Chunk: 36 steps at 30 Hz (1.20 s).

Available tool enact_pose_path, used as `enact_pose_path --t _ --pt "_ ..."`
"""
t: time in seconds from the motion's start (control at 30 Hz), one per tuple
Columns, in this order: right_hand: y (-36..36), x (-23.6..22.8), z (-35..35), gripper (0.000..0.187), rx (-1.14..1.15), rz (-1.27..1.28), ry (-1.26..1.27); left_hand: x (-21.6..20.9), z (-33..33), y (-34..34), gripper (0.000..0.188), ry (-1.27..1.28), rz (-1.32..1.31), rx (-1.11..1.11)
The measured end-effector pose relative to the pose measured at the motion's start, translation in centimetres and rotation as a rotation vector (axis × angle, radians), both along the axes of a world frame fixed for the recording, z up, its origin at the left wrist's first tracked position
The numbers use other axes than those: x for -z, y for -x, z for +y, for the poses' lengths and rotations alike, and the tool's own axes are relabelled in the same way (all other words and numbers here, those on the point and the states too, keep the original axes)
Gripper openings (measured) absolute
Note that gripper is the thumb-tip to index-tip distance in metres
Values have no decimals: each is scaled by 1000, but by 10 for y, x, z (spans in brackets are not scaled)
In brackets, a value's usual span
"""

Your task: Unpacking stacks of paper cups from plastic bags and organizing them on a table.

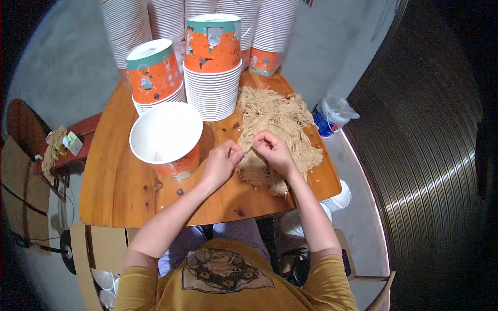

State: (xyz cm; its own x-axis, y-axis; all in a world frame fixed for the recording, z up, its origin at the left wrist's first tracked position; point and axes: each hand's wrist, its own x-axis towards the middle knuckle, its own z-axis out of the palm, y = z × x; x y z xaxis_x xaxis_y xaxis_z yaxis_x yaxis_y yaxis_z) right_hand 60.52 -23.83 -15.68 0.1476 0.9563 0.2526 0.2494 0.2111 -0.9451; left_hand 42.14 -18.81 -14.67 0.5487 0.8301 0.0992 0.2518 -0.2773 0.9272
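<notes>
- Mustard shirt front (228, 277) is located nearest the camera, below the wooden surface (116, 181).
- Progress, as judged: handling of the tan strands (282, 122) is under way; a large, loose pile is left at the right of the surface, and no strands are seen inside the open tub (179, 166) at the left.
- Left hand (223, 159): fingertips are pinched at the pile's left edge.
- Right hand (273, 154): thumb and fingers are pinched over the pile; a thin strand (247, 150) appears gripped between both hands.
- Forearms (175, 210) are extended forward, angled inward.
</notes>
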Motion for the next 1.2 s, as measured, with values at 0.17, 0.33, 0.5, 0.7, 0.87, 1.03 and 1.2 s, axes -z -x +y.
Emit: enact_pose_path --t 0.17,0.33,0.5,0.7,0.87,1.03,1.2 --pt "-7 -9 -9 8 -3 -213 -66 0 -7 0 12 -189 -94 -36" --pt "11 -31 -33 18 74 -540 -379 -33 -44 33 13 -338 -14 -51" --pt "70 -51 -57 17 -124 -709 -553 -44 -72 76 10 -463 31 -24" --pt "111 -28 -61 20 9 -822 -652 -57 -85 117 6 -534 64 -85" --pt "76 12 -38 15 -36 -1017 -547 -72 -74 143 8 -612 -31 -300" --pt "54 39 -38 17 -23 -694 -348 -123 -66 205 10 -544 -390 -608" --pt "59 15 -51 25 9 -876 -236 -155 -72 280 3 -772 -617 -755"
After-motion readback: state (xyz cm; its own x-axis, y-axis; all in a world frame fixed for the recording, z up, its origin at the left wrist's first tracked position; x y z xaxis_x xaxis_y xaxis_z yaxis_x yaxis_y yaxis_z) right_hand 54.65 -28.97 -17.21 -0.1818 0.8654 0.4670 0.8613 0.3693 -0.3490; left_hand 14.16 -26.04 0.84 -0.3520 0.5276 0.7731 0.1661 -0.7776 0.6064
